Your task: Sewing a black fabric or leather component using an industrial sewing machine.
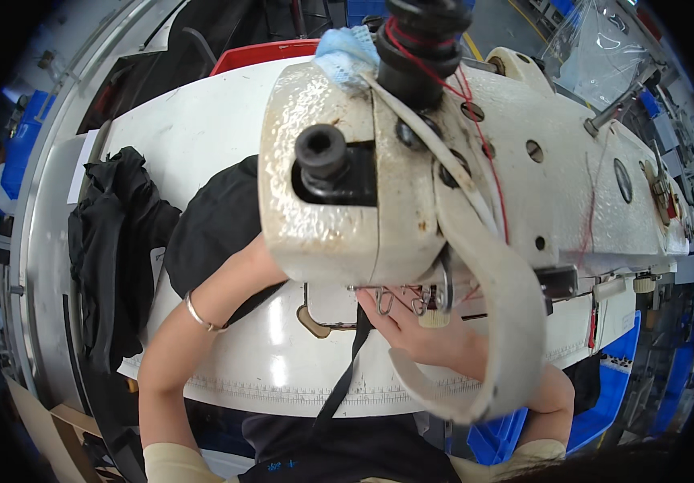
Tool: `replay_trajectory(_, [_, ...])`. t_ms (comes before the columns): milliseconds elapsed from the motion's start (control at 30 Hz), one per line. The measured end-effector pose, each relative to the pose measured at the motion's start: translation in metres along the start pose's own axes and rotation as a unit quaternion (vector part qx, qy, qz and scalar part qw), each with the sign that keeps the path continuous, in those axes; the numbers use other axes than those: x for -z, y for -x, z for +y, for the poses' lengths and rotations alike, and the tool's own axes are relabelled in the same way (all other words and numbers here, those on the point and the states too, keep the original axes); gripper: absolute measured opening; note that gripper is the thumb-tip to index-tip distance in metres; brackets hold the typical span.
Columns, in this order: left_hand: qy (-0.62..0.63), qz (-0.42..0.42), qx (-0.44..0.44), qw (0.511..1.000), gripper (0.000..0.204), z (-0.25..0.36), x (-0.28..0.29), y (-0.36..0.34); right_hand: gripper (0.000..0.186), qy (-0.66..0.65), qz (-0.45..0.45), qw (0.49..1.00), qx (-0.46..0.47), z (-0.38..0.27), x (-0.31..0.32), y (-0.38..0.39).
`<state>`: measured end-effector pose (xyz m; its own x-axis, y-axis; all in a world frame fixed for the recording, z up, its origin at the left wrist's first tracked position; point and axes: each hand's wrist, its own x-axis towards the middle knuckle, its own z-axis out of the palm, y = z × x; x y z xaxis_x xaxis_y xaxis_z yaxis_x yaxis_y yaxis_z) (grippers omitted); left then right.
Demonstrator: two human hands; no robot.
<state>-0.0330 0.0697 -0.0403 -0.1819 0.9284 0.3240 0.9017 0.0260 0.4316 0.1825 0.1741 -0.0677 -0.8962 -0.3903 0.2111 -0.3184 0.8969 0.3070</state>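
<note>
2 bare forearms are seen coming up from the lower edge of the frame toward an industrial sewing machine, whose cream-coloured head fills the centre and upper right and is viewed from directly above, so the needle area is largely hidden beneath it.

The right hand, just below the centre, is laid flat on the white machine table under the head's front end. Its fingers are spread and loosely open, pressing down rather than gripping, apparently so that the narrow black strap is kept flat where it runs under the presser area. That strap is stretched from the lower centre of the frame straight up to the metal guides under the head, seemingly to be fed in a straight line.

The left hand is hidden behind the machine head; only its forearm, with a thin bracelet at the wrist, is visible at centre left. Whether its fingers are open or closed cannot be told. It is reached toward a piece of black fabric lying on the table left of the head, probably to steady it.

1 heap of further black fabric is draped over the table's left edge, within reach. A worn beige belt loop hangs from the head at lower right, and red thread is run down from a black spool post at the top centre.
</note>
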Motion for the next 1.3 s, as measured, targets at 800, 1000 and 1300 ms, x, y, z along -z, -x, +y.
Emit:
replay_trajectory(800, [0.095, -0.049, 0.183, 0.977, 0.025, 0.094, 0.136, 0.052, 0.024, -0.404, 0.224, 0.861, -0.215, -0.028, -0.019, -0.103])
replay_trajectory(1000, [0.016, -0.014, 0.106, 0.994, 0.01, 0.062, 0.146, 0.05, 0.023, -0.316, 0.126, 0.921, -0.187, -0.018, -0.018, -0.104])
replay_trajectory(1300, [-0.116, 0.048, -0.103, 0.987, 0.038, 0.074, 0.045, 0.087, 0.016, -0.551, 0.216, 0.785, -0.181, -0.038, 0.01, -0.064])
